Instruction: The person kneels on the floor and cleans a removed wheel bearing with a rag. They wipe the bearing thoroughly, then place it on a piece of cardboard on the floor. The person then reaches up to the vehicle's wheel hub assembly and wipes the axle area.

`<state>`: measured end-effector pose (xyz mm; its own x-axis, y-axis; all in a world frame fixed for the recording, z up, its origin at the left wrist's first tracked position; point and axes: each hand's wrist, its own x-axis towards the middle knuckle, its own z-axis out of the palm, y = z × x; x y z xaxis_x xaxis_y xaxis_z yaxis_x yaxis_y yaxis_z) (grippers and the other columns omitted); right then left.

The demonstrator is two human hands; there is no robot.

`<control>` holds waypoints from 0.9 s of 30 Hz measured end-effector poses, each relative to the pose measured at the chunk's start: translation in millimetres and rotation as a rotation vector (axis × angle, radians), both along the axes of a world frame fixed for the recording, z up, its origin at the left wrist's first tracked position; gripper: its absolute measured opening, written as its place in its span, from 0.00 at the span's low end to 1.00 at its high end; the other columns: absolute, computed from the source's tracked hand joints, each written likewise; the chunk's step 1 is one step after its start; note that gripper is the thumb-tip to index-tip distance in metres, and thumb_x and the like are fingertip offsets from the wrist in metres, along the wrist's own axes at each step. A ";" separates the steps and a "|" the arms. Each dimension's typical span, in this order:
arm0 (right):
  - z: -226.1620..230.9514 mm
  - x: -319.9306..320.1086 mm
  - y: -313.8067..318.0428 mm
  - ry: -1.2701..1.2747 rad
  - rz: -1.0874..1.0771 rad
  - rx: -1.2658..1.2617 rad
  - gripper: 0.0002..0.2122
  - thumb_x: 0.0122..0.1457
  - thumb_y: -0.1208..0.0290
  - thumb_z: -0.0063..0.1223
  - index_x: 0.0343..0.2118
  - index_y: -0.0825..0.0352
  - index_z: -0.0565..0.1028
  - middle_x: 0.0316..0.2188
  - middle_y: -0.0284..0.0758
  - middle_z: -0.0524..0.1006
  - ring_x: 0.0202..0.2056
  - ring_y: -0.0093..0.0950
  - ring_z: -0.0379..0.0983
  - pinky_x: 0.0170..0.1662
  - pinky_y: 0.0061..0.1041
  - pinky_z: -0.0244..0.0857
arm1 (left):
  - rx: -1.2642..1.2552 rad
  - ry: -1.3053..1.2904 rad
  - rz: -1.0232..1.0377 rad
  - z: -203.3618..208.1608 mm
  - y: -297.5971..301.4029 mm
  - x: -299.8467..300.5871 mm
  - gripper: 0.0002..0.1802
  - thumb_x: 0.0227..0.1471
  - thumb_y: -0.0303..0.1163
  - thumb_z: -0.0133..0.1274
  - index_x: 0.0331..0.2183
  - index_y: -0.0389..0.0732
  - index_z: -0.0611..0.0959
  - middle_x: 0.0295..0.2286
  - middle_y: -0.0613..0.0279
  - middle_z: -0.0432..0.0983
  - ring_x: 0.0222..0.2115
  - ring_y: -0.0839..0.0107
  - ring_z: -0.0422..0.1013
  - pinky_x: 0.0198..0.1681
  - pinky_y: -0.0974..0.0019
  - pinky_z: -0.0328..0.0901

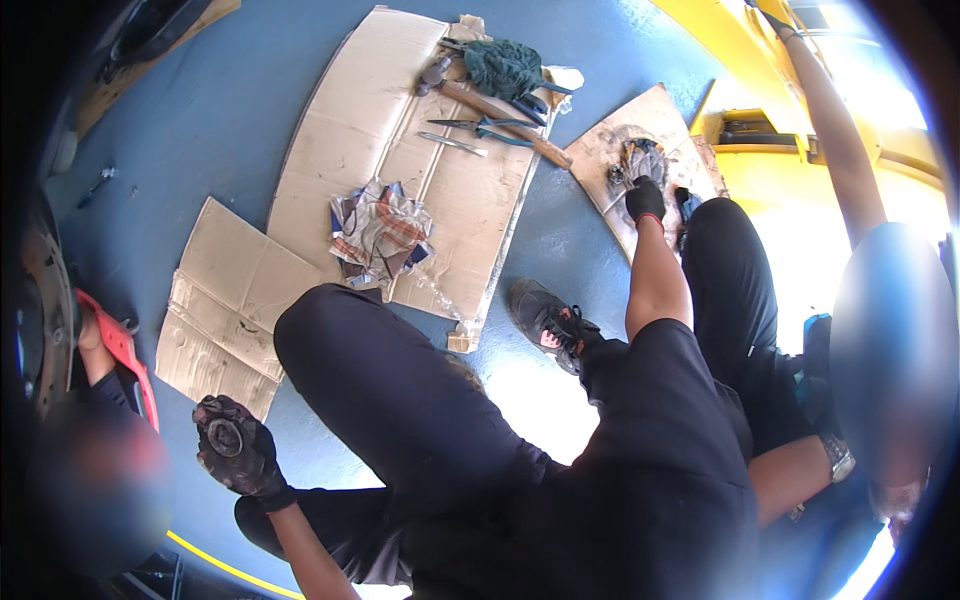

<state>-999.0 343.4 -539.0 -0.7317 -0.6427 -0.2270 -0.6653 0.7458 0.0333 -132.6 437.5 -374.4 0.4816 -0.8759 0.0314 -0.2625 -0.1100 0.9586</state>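
Note:
My left hand (238,458), in a dark, stained glove, is closed on a round, ring-shaped greasy part (225,434) beside my left knee. Stretched forward to the right, my right hand (646,199) wears a black glove with a red cuff. Its fingers are closed at a crumpled, grease-blackened rag (641,160), which lies on a stained piece of cardboard (655,112). The fingertips are partly hidden. A plaid cloth (380,232) lies bunched on the large cardboard sheet (330,120) in front of my left knee.
On the large sheet lie a hammer (500,115), pliers (490,127), a pointed metal tool (455,145) and a dark green cloth (503,68). Yellow machinery (735,45) stands far right. Someone at the right raises an arm (845,140); another person's arm (96,345) shows at left.

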 end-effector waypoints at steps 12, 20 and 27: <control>-28.3 -51.2 -18.4 0.226 0.008 -0.126 0.35 0.59 0.41 0.62 0.61 0.64 0.79 0.58 0.52 0.80 0.59 0.49 0.77 0.64 0.43 0.69 | 0.106 0.286 -0.046 -6.8 -22.7 -14.3 0.18 0.70 0.32 0.49 0.55 0.33 0.81 0.52 0.50 0.80 0.53 0.56 0.77 0.56 0.58 0.75; -7.4 -1.0 -54.7 0.241 -0.331 -0.364 0.12 0.58 0.58 0.63 0.42 0.56 0.86 0.46 0.46 0.84 0.51 0.47 0.81 0.55 0.45 0.74 | 0.164 -0.765 -0.222 12.5 7.1 -8.1 0.25 0.72 0.34 0.45 0.62 0.29 0.73 0.58 0.47 0.75 0.60 0.59 0.73 0.64 0.57 0.70; 23.2 5.6 -70.0 -0.648 -0.441 -1.603 0.10 0.70 0.66 0.55 0.45 0.65 0.83 0.45 0.36 0.82 0.44 0.30 0.78 0.49 0.31 0.76 | 0.005 0.843 -0.189 42.4 3.5 -19.4 0.24 0.70 0.33 0.50 0.60 0.29 0.75 0.57 0.48 0.78 0.58 0.57 0.75 0.60 0.56 0.72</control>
<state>-993.4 273.4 -515.8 -0.9505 -0.3030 0.0692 -0.0377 -0.1085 -0.9934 -152.1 441.1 -331.9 0.1882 -0.9429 -0.2748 0.5214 -0.1412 0.8415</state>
